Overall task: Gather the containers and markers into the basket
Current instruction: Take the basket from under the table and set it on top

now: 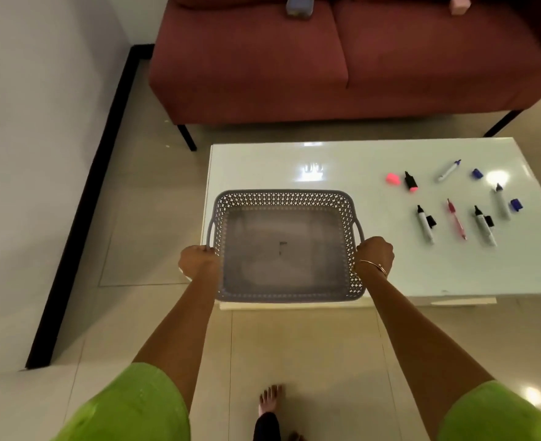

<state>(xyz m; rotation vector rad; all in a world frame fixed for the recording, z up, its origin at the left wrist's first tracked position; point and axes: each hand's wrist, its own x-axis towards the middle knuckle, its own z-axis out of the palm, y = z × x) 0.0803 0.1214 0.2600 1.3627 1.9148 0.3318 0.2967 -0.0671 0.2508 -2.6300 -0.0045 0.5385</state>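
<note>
I hold a grey perforated basket (283,198) over the left end of the white table (262,167). My left hand (197,261) grips its left handle and my right hand (375,253) grips its right handle. Nothing lies inside the basket. On the table's right half lie several uncapped markers: a pink highlighter (410,181) with its pink cap (393,179), a blue marker (449,170), a red pen (456,219), and black-tipped markers (425,224) (484,226) (501,200). Loose blue caps (477,173) (516,204) lie nearby.
A maroon sofa (326,65) stands behind the table, with a bluish container (299,6) and a pink container (459,3) on its seat. A white wall with black skirting runs along the left. My bare foot (270,399) is on the tiled floor.
</note>
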